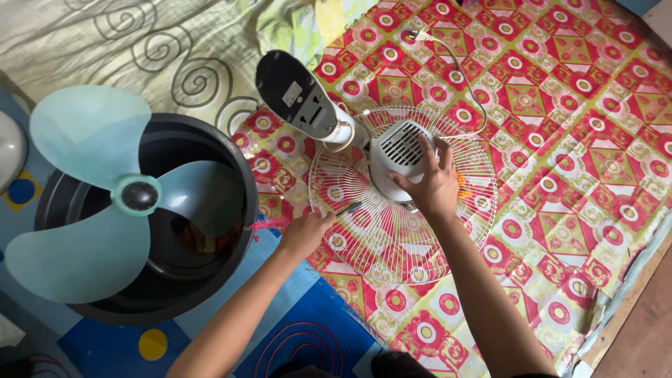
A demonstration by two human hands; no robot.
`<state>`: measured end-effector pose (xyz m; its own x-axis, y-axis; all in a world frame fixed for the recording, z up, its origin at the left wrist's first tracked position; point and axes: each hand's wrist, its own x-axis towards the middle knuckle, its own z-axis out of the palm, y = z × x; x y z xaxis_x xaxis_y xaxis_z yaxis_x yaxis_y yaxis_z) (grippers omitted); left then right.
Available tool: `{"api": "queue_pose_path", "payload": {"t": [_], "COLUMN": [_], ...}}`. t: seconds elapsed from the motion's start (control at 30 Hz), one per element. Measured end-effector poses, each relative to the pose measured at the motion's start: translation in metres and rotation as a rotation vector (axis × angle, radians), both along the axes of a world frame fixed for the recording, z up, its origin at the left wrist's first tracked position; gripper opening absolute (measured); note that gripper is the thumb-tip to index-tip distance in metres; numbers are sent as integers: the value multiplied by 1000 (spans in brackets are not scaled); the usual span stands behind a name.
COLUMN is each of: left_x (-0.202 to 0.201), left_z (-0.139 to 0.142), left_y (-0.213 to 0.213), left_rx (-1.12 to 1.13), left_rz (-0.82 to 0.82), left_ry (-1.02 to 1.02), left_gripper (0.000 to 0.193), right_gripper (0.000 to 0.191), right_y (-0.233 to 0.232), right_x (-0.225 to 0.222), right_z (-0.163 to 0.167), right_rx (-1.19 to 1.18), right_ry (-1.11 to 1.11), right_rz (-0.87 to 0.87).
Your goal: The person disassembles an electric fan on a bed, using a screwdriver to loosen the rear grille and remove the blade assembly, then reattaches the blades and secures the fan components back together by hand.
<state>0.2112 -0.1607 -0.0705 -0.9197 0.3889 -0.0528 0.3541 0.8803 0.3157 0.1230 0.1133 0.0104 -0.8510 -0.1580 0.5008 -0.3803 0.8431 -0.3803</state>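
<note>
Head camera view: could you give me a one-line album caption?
Right hand steadies a fan motor housing on its wire guard; left hand holds a tool.

A single head-worn camera looks almost straight down from above the person, close enough that both forearms enter from the bottom edge. It takes in the patterned bedsheet point(560, 105) spread on the floor, with the fan's wire guard point(392, 245) near centre and the black tub point(231, 154) at left.
</note>
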Motion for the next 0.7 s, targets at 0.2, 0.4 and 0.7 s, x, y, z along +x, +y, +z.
{"api": "queue_pose_path", "payload": {"t": [0.2,0.4,0.7], "left_x": [-13,5,13], "left_z": [5,26,85], "left_y": [43,32,65], "left_rx": [-16,221,927], "left_rz": [59,204,595], "left_ry": [-6,-13,-335], "left_gripper": [41,19,21], "right_gripper": [103,101,28], "right_y": [1,10,-26], "right_x": [3,7,86], "right_z": [1,16,-3], "right_rx": [-14,-39,-452], "right_ry": [-85,-136,-401], "right_rz": [4,158,74]}}
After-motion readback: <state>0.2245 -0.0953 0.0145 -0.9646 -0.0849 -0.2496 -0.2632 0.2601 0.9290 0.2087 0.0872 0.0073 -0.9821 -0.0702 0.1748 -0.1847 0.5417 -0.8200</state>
